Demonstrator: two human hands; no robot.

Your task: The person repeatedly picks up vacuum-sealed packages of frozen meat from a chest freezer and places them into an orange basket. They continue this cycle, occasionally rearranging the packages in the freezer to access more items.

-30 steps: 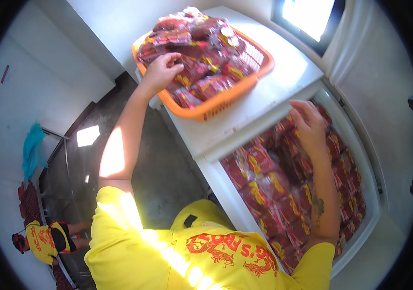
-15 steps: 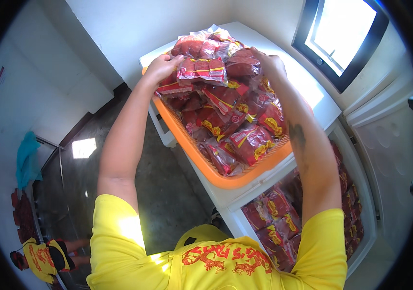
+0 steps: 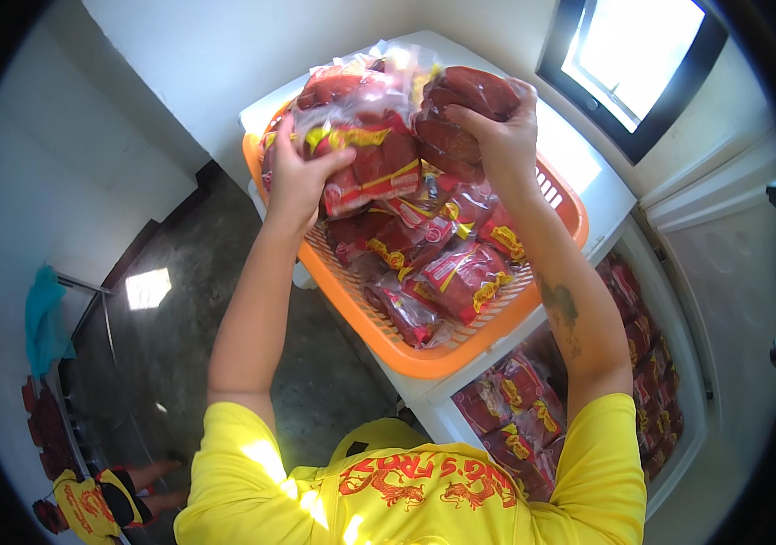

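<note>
An orange plastic basket (image 3: 420, 361) holds several clear packs of dark red, rounded meat (image 3: 469, 277) with red and yellow print. My left hand (image 3: 301, 177) is closed on the left side of a raised bunch of packs, its thumb against the front meat pack (image 3: 370, 163). On the other side, my right hand (image 3: 508, 136) grips a dark red meat pack (image 3: 462, 118), thumb across its face. Another pack (image 3: 347, 84) sits behind these at the basket's far end. The fingertips of both hands are partly hidden by the packs.
Beneath the basket is a white surface (image 3: 601, 204). An opened white chest (image 3: 678, 468) at lower right holds more red packs (image 3: 519, 386). A dark-framed window (image 3: 637, 73) is at upper right. Far left, a person in yellow (image 3: 88, 504) is near a teal cloth (image 3: 47, 318).
Both hands have lifted the bunch of packs up from the basket's far end and toward me. The basket's slatted sides show more now.
</note>
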